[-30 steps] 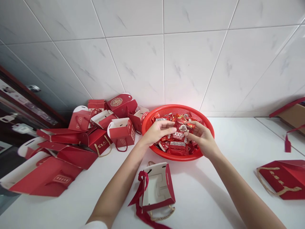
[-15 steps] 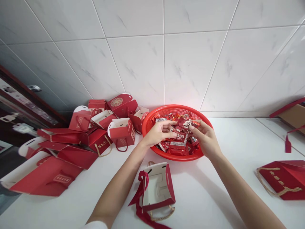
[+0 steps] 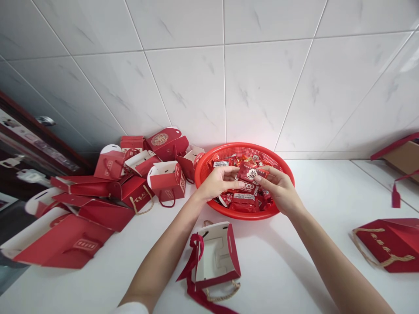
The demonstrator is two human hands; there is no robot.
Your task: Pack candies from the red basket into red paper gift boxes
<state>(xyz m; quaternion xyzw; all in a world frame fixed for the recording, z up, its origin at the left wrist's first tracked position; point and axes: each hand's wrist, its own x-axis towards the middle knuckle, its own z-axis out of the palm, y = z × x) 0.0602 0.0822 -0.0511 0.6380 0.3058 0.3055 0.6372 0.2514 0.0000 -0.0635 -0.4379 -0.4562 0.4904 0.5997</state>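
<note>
A red wrapped nougat candy (image 3: 248,172) with a white round emblem is held between my two hands, above a red plastic basket (image 3: 242,216). My right hand (image 3: 280,186) pinches the right side of the packet. My left hand (image 3: 218,183) has its thumb and fingers closed around the left edge. More red candy packets (image 3: 244,202) fill the basket under my hands. Nearer to me, between my forearms, stands an open red gift box (image 3: 218,261). Its white inside shows, with a rope handle and a dark red ribbon (image 3: 196,248) at its side.
Several red gift boxes (image 3: 166,181) are heaped at the left, some open. A red box with a rope handle (image 3: 386,246) lies at the right, below a brown and red box (image 3: 401,157). The tiled wall (image 3: 255,87) rises behind the white table (image 3: 278,270).
My right hand has brought the nougat candy a little left and down, up to my left hand's fingers. The gift boxes and basket have stayed in place.
</note>
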